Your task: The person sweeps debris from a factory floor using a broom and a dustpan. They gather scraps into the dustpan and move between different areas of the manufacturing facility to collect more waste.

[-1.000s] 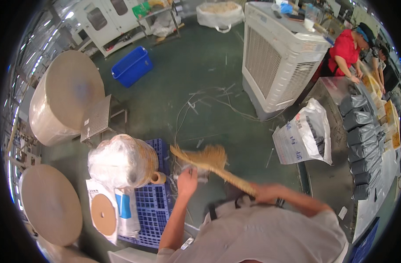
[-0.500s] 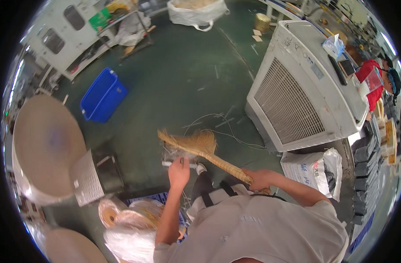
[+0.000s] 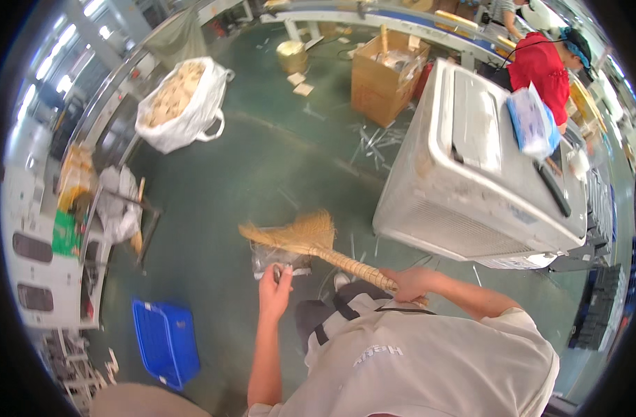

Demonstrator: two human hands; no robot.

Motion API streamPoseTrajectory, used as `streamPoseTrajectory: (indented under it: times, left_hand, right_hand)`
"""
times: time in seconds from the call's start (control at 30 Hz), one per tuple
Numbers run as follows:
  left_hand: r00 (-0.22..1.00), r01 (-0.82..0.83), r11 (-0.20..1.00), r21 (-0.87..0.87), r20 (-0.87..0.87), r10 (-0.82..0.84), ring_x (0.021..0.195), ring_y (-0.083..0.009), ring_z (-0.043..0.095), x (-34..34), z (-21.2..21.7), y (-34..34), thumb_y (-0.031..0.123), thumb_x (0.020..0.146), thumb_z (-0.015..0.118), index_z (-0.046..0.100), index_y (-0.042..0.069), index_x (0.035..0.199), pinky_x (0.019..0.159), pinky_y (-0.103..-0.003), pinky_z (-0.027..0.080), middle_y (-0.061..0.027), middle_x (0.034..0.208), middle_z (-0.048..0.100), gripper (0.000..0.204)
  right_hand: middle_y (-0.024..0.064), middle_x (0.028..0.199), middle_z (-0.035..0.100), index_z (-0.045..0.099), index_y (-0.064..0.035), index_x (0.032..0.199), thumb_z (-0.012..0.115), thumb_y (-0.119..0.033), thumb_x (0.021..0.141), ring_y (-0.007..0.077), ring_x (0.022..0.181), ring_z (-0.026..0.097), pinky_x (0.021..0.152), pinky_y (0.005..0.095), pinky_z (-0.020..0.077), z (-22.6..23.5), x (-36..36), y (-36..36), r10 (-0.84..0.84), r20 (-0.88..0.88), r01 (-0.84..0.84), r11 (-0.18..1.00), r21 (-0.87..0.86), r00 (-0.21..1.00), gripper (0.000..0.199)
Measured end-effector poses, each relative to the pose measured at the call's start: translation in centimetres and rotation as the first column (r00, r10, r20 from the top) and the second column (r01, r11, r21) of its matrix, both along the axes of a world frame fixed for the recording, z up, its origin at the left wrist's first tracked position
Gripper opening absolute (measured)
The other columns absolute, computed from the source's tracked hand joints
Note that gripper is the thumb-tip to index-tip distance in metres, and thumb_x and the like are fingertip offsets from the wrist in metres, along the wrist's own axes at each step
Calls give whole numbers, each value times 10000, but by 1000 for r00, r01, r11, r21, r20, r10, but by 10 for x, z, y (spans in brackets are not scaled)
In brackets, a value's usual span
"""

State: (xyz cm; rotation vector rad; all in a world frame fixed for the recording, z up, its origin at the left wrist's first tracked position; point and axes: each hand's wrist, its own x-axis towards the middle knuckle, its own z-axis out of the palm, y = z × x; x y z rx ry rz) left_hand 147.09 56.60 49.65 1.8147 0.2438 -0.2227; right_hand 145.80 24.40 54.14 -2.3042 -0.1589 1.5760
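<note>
A straw broom [image 3: 311,236] slants across in front of me, its bristle head to the left and its bound handle running toward my body. My right hand [image 3: 409,283] is wrapped round that handle near its end. My left hand [image 3: 275,288] is closed on the upright handle of a grey dustpan [image 3: 297,265], whose pan shows behind the hand. The broom head overlaps the dustpan in view; whether they touch I cannot tell. Most of the dustpan's handle is hidden by my fingers.
A big white machine [image 3: 429,187] stands at right, with a person in red [image 3: 540,69] behind it. White strips [image 3: 377,147] litter the green floor near a cardboard box [image 3: 384,83]. A white bulk bag [image 3: 172,135] stands far left, a blue bin [image 3: 147,340] near left.
My view and body have turned right; the blue bin and bulk bag now sit further left and a cardboard box has come into sight. Broom and dustpan have come along in my hands.
</note>
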Motion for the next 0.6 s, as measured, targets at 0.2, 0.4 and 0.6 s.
streamPoseTrajectory:
  times: [0.2, 0.4, 0.6]
  left_hand:
    - [993, 114, 900, -421, 59, -98, 539, -22, 288, 212, -3, 40, 328, 976, 417, 465, 100, 857, 454, -195, 217, 61, 654, 362, 262]
    - [912, 409, 862, -299, 97, -399, 485, -26, 273, 432, -25, 17, 393, 974, 382, 450, 104, 826, 432, -200, 219, 68, 589, 327, 332]
    - [568, 793, 609, 10, 349, -746, 490, -22, 290, 593, 50, -77, 357, 981, 362, 479, 72, 834, 430, -196, 219, 69, 587, 344, 341]
  right_hand:
    - [153, 852, 646, 181, -190, 1468, 616, -279, 701, 308, 765, 628, 679, 407, 491, -4, 138, 38, -93, 112, 93, 996, 2, 989, 887]
    - [134, 828, 649, 205, -218, 1465, 621, -315, 718, 296, 749, 623, 684, 392, 491, -23, 247, 83, -440, 114, 443, 897, -1, 891, 861]
    - [190, 856, 660, 219, -194, 1458, 574, -311, 736, 344, 801, 636, 752, 418, 501, 11, 304, 99, -739, 191, 740, 668, 78, 646, 813]
